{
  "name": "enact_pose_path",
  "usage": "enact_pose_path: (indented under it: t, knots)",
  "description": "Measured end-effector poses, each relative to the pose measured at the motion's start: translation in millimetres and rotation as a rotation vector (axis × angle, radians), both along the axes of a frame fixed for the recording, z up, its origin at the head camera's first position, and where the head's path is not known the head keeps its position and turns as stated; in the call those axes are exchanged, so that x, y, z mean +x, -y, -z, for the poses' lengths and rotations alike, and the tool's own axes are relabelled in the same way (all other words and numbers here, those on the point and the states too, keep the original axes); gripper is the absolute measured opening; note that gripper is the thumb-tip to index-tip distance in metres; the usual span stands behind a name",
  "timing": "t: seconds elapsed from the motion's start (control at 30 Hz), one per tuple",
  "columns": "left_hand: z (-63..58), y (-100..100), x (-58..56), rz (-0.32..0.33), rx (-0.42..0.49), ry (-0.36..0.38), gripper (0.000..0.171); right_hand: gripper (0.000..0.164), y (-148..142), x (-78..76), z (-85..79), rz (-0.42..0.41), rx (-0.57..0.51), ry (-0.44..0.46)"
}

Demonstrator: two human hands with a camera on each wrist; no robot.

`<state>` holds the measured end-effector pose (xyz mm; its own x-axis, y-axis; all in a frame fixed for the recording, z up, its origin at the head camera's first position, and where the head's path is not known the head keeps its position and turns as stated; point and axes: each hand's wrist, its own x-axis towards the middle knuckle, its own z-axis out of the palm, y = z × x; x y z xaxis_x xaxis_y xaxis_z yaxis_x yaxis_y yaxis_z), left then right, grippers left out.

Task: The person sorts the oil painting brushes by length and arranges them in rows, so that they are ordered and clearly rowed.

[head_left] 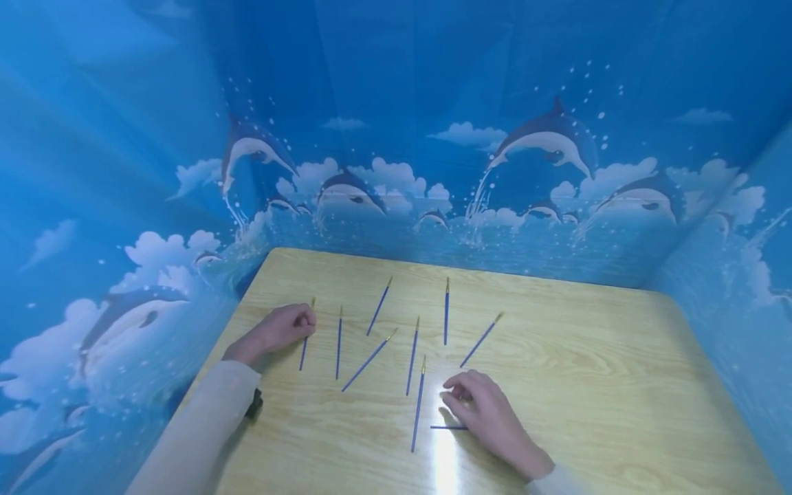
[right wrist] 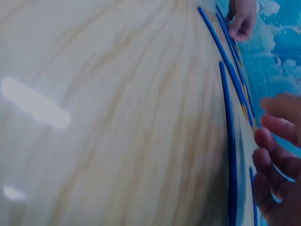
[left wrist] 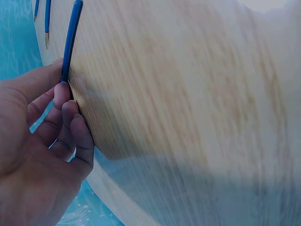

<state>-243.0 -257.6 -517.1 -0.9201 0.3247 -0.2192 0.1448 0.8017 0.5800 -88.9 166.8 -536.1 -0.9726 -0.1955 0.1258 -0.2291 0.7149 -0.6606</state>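
Observation:
My left hand is at the left of the table, its thumb and fingertips pinching a blue paintbrush. In the left wrist view that brush's handle sticks out past the fingertips. Over the front of the table, my right hand has its fingers loosely bent, with nothing between them. Under it lies a paintbrush, partly hidden by the hand. Just left of this hand is another paintbrush, lying lengthwise. From the right wrist view, the hand is apart from the nearest brush.
Several more blue brushes are spread over the wooden table, among them one upright in line, a slanted one and one further left. A dolphin-printed blue curtain surrounds the table's back and sides.

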Motion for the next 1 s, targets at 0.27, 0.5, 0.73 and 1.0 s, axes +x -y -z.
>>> enact_pose_path:
  t: [0.27,0.5,0.73,1.0]
  knots:
    - [2.3,1,-2.5,-0.003,-0.005,0.005,0.006,0.021,-39,13.1,4.8,-0.058,0.040,0.005]
    - [4.1,2,-3.3,-0.010,-0.008,0.004,0.006,0.017,-56,22.1,7.0,-0.161,0.053,-0.056]
    - [2.6,0,-2.6,-0.014,0.002,0.006,0.006,0.028,-58,22.6,11.5,-0.208,0.057,-0.188]
    - [0.4,-1,-1.5,-0.031,0.004,0.023,0.006,0.033,-64,23.3,12.3,-0.214,0.052,-0.201]
